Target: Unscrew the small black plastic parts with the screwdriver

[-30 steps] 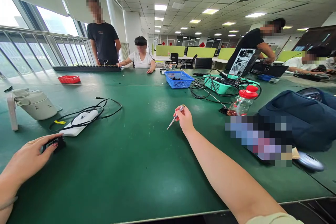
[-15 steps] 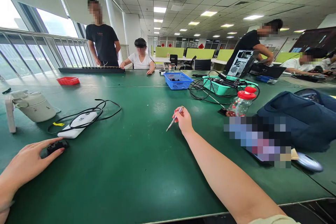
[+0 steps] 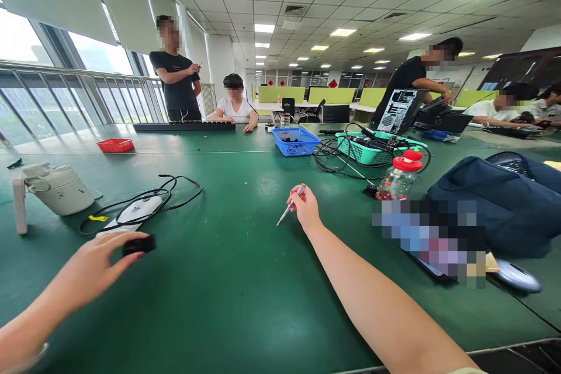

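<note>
My left hand (image 3: 94,269) pinches a small black block (image 3: 139,244) between thumb and fingers, lifted a little off the green table (image 3: 236,280) at the near left. Just behind it lies a white device (image 3: 134,212) wrapped in a black cable (image 3: 175,190). My right hand (image 3: 305,208) reaches out over the middle of the table and holds a thin silver screwdriver (image 3: 289,205), its tip pointing down and left, close to the table top.
A cream kettle (image 3: 56,187) stands at the left. A red tray (image 3: 115,145), blue basket (image 3: 295,141), green basket with cables (image 3: 372,149), red-capped bottle (image 3: 398,175) and a dark blue bag (image 3: 495,201) lie around. Several other people stand or sit at the far side.
My left hand has picked the black block up off the table and carried it to the right. My right hand with the screwdriver has barely moved.
</note>
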`<state>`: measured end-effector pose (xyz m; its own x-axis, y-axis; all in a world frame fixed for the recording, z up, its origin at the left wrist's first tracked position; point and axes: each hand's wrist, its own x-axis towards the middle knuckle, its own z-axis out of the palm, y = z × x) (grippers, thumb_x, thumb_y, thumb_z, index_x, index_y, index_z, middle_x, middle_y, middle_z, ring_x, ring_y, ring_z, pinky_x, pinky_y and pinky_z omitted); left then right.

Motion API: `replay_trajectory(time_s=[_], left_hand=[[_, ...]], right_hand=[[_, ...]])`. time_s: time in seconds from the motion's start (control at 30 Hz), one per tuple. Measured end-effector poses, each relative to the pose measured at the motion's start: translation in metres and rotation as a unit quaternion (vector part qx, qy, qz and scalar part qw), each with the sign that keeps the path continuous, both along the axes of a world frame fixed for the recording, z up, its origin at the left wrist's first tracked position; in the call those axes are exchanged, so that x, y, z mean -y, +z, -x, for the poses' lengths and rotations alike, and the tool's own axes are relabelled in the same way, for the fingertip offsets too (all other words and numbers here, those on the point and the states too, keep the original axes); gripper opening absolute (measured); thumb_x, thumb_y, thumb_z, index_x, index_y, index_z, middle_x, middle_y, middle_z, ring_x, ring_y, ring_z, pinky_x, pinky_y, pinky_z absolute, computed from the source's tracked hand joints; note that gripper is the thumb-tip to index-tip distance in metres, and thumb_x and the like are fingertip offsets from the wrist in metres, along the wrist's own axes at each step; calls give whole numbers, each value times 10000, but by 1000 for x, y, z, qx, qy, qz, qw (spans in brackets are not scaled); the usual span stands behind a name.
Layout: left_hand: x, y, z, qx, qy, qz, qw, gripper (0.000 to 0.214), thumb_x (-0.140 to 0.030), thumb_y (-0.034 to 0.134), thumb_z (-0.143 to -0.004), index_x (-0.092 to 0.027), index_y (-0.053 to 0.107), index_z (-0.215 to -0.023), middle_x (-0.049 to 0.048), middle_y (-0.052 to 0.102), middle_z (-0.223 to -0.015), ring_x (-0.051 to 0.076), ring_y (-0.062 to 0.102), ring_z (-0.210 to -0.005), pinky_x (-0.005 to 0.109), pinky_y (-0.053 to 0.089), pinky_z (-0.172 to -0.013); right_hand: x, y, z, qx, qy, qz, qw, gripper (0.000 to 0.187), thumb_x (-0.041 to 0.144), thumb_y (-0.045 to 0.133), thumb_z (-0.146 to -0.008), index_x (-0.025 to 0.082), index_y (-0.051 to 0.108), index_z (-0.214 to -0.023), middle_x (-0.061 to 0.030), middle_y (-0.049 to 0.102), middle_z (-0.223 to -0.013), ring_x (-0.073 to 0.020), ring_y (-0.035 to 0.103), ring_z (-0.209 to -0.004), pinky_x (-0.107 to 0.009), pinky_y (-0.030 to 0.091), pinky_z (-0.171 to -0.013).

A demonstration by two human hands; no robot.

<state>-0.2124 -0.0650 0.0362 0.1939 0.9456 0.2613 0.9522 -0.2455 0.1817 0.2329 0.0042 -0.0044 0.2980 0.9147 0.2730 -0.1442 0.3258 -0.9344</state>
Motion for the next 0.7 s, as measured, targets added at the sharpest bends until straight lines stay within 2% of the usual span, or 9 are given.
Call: replay_trajectory(time_s=[0.1,0.17,0.27,0.37,0.5,0.7], left_hand=[[-1,12,-65,6,-89,29,996,499,-636,521,-769,-293,665,-1101,40,673,-1150,262,580,-1108,393,433,-999],[-4,14,-109,-5,-143,47,989,438,-590,538,-798,-329,648,-1131,30,664,-1173,250,566,-1141,397,415,-1023],[-15,10,-167,-23,-201,66,977,380,-488,578,-823,-320,627,-1160,48,659,-1185,240,570,-1130,393,409,-1016],[-29,2,-208,-27,-219,65,973,357,-414,595,-836,-284,622,-1168,66,660,-1177,251,569,-1112,406,409,-996],[-41,-9,-234,-3,-187,59,981,315,-320,582,-845,-269,627,-1152,46,667,-1150,261,568,-1063,422,434,-958],[-48,-26,-231,59,-186,65,979,338,-247,530,-862,-254,608,-1190,47,642,-1193,252,545,-1100,410,432,-999]], right_hand=[[0,-1,1,6,3,0,1000,217,380,649,-714,222,526,-798,37,567,-597,-125,525,-554,-235,424,-478],[0,-1,1,19,5,0,1000,214,387,642,-731,225,525,-807,35,566,-612,-130,527,-570,-237,425,-486],[1,-2,2,50,11,-8,999,222,414,625,-758,234,503,-799,40,546,-622,-128,511,-567,-241,420,-496],[3,-2,2,107,4,-30,994,245,429,605,-784,240,452,-763,54,506,-610,-116,463,-533,-245,400,-506],[9,2,6,216,-31,-59,974,253,418,583,-808,239,417,-740,66,444,-579,-107,394,-509,-247,359,-526],[16,7,13,305,-45,-99,946,233,395,525,-844,237,403,-723,67,413,-560,-105,374,-495,-241,336,-532]])
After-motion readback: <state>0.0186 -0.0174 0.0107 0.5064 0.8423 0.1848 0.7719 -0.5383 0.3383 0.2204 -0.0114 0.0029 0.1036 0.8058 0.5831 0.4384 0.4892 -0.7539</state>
